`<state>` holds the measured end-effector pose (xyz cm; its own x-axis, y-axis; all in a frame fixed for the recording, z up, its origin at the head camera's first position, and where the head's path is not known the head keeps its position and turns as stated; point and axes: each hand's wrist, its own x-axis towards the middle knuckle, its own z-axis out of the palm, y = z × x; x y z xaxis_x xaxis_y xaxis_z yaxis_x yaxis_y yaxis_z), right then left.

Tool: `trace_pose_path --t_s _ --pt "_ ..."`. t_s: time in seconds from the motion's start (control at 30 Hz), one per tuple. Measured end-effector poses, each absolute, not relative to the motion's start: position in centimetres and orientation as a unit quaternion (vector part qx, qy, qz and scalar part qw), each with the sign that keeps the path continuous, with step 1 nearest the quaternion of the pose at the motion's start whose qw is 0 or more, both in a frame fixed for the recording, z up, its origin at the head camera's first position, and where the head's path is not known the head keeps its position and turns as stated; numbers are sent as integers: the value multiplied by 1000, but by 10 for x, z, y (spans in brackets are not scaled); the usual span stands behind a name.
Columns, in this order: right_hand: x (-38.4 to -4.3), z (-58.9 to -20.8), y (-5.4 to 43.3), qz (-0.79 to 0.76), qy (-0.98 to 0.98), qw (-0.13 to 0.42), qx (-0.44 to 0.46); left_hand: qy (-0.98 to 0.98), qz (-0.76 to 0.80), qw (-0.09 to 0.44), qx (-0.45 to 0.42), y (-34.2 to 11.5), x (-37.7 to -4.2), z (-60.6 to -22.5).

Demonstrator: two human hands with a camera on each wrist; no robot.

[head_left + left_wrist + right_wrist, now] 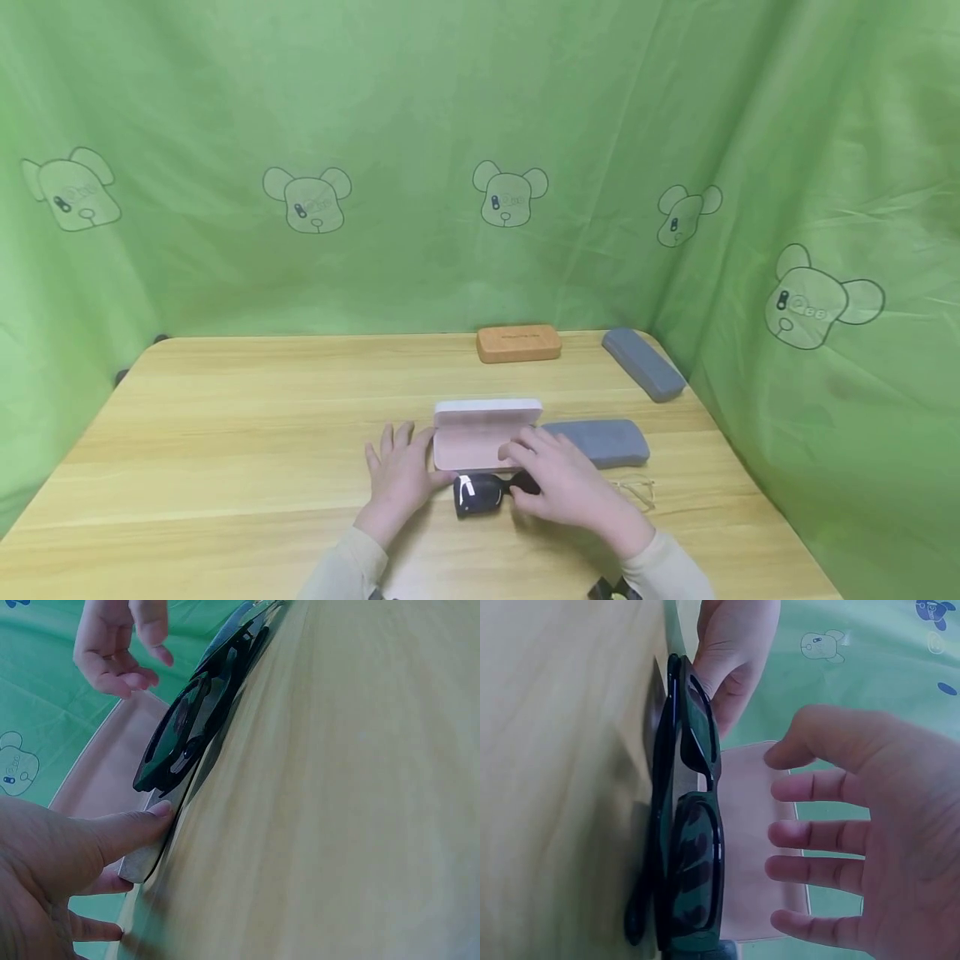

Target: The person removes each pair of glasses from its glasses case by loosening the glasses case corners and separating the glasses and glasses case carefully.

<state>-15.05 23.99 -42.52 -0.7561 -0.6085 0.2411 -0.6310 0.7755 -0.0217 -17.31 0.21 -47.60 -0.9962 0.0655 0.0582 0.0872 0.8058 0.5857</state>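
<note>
Head view: a pair of black plastic sunglasses (487,493), folded, lies on the pale wooden bench (225,433) just in front of an open pale pink rectangular glasses case (483,433), whose lid stands up behind its tray. The left hand (401,475) rests flat on the bench at the case's left end, fingers spread and straight, gripping nothing. The right hand (562,483) hovers over the right end of the sunglasses with fingers loosely bent; whether it touches them cannot be told from here. Just right of the case lies a closed grey fabric glasses case (603,442), and beside the right wrist a thin clear-framed pair of spectacles (637,492). Near the far edge sit a tan cork-coloured case (519,342), its stamped lettering too small to read, and a second grey case (643,363).

Left wrist view: the left hand (52,877) has its thumb tip pressed against the corner of the pink case (105,772), with the sunglasses (195,727) close beyond it.

Right wrist view: the right hand (870,840) is open, fingers straight and apart, just above the sunglasses (690,840) without holding them. No writing on them is readable.
</note>
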Motion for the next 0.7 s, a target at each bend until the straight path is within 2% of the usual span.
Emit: trace_pose_path --t_s 0.7 --pt "-184 -403 235 58 -919 188 342 -949 -311 25 -44 2 -173 -474"
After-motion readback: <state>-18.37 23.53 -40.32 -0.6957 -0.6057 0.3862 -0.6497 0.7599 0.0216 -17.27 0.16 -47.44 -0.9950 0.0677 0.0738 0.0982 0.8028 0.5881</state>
